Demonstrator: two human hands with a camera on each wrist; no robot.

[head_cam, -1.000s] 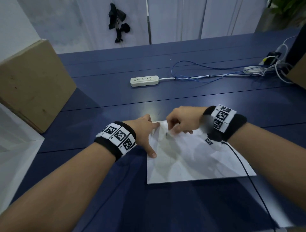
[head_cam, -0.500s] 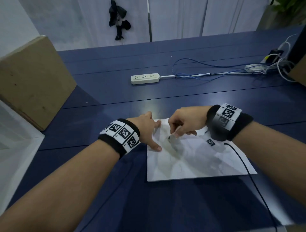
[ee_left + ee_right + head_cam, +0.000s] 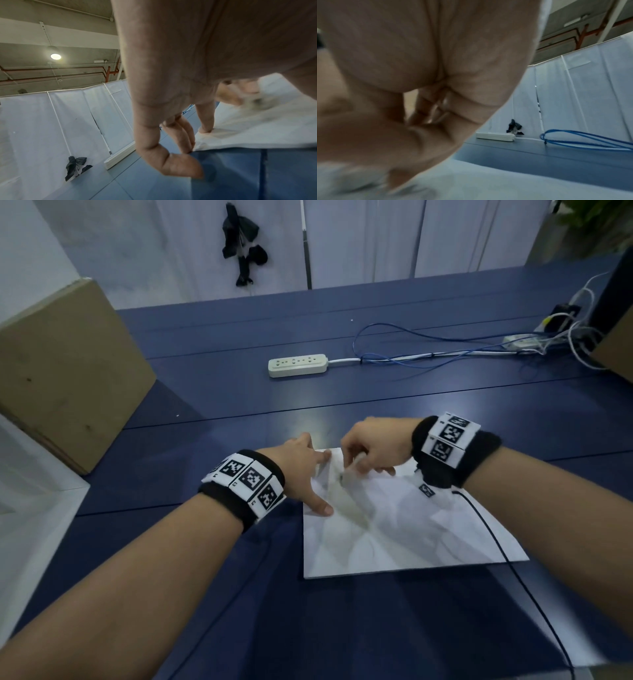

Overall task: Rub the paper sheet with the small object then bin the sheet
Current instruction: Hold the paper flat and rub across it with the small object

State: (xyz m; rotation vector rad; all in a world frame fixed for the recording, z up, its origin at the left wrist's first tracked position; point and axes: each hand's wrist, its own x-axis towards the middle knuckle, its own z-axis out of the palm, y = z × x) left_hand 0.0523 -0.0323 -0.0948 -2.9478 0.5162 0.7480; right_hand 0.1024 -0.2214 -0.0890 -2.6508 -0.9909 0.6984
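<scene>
Paper sheet [image 3: 404, 529] lies flat on the blue surface [image 3: 239, 405], creased all over, directly in front of the person. Left hand [image 3: 301, 470] is spread, fingers straight, pressing down the sheet's far-left corner and left edge; the left wrist view shows fingertips [image 3: 205, 129] on the paper edge, so that grip is open, just pinning. Right hand [image 3: 375, 451] is curled, fingers bunched and pinching a small object [image 3: 344, 478] against the sheet near the far-left corner. It's blurred in every view, looks pale with a dark tip, can't tell what it is exactly. Faint grey smudges on the paper around it in the left wrist view. Judgement: rub step in progress, binning not started. No bin visible here for certain; a cardboard box [image 3: 65, 371] stands at far left, and a power strip [image 3: 297, 365] with cables sits well apart behind. Handling: sheet is light, thin and limp, will slide and buckle on the smooth surface unless pinned, and tears easily under hard rubbing near an edge. Keep the left hand close beside the rub zone. For binning, take it by a corner or edge, or crumple it; already creased, so it should ball up easily.
</scene>
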